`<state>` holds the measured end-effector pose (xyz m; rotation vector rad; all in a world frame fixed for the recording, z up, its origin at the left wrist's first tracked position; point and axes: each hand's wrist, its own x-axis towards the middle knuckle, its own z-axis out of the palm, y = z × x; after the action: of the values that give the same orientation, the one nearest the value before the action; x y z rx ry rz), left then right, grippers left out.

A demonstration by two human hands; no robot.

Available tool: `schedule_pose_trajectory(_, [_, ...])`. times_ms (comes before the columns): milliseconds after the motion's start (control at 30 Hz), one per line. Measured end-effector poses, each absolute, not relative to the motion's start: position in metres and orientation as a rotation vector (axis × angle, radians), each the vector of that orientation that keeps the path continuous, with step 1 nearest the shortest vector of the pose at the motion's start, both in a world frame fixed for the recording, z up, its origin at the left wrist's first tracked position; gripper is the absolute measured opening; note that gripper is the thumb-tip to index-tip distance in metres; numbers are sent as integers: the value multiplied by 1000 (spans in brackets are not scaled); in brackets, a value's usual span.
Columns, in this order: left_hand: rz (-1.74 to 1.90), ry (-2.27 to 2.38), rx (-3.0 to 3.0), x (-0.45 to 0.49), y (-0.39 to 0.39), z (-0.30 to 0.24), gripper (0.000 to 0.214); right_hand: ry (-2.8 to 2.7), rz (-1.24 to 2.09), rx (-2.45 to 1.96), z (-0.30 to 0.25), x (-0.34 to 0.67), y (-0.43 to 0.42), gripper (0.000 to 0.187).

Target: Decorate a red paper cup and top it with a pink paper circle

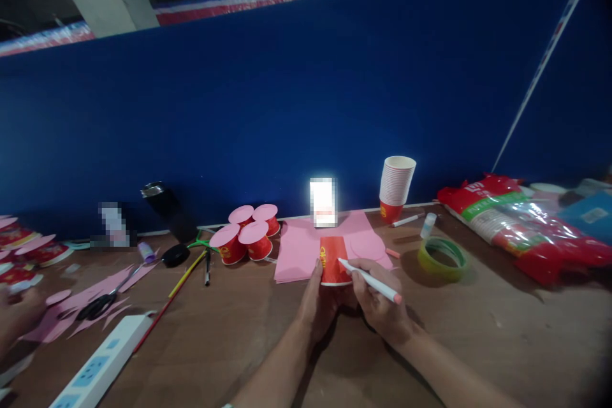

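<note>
My left hand [317,301] is wrapped round a red paper cup [333,259] that stands upside down on a pink paper sheet [300,246]. My right hand [380,305] grips a white pen [370,280] with a pink end. The pen's tip touches the cup's side near its rim. Both hands rest near the middle of the wooden table [248,338].
Several red cups with pink lids [248,233] stand left of the sheet. A stack of paper cups [396,188], a tape roll [440,257], a glue stick [428,225] and bagged cups [511,223] lie right. Scissors [102,303], pink scraps, a power strip [102,363] and another person's hand [16,315] are left.
</note>
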<state>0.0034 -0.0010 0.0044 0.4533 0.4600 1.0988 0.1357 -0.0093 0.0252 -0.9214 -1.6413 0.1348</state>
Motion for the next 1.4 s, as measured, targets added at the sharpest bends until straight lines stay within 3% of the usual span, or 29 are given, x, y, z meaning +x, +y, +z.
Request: schedule_pose_trajectory(1400, [1110, 453, 473, 3, 1, 0, 56, -1620, 148, -911, 21, 136, -7, 13])
